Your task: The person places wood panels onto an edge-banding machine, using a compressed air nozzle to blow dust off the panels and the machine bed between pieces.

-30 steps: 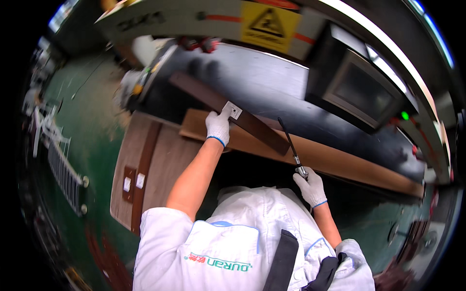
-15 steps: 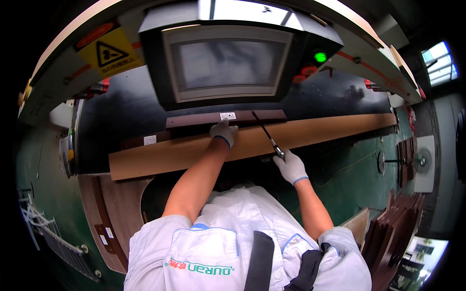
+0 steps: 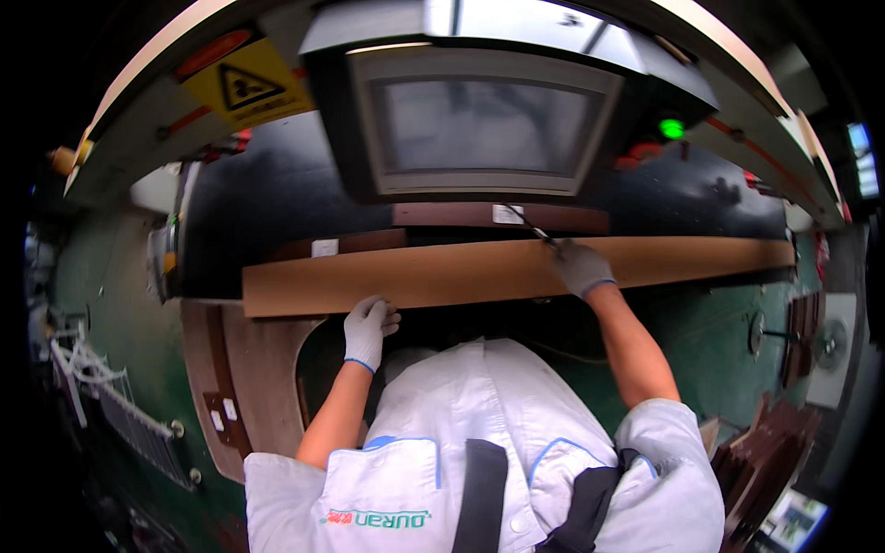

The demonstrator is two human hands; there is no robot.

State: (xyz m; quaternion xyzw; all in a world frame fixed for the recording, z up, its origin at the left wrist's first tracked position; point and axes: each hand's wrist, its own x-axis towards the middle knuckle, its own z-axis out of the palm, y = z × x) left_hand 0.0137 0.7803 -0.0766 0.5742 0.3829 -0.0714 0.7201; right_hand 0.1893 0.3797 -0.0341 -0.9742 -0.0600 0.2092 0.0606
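In a white knit glove, my right hand (image 3: pixel 583 267) is closed round a slim tool (image 3: pixel 527 221) with a thin dark shaft. The shaft points away to the left, its tip by the white label on a dark brown strip (image 3: pixel 442 215). My fingers hide the tool's handle, so its exact kind is unclear. Below that strip runs a long tan board (image 3: pixel 442 276), lying across the machine's black bed. My gloved left hand (image 3: pixel 367 330) is at the board's near edge, fingers loosely bent and a little apart, with nothing visible in them.
A screen panel (image 3: pixel 489 124) with a green light (image 3: pixel 671 128) overhangs the bed. Another labelled brown strip (image 3: pixel 369 242) lies behind the board. Wood-grain panels (image 3: pixel 263 359) are at the near left, stacked dark boards (image 3: pixel 765 438) at the right. A fan (image 3: pixel 830 343) stands beyond.
My left hand has left the labelled strip and come back to the board's near edge. My right hand has moved forward over the board with the tool, whose tip is now nearer the label.
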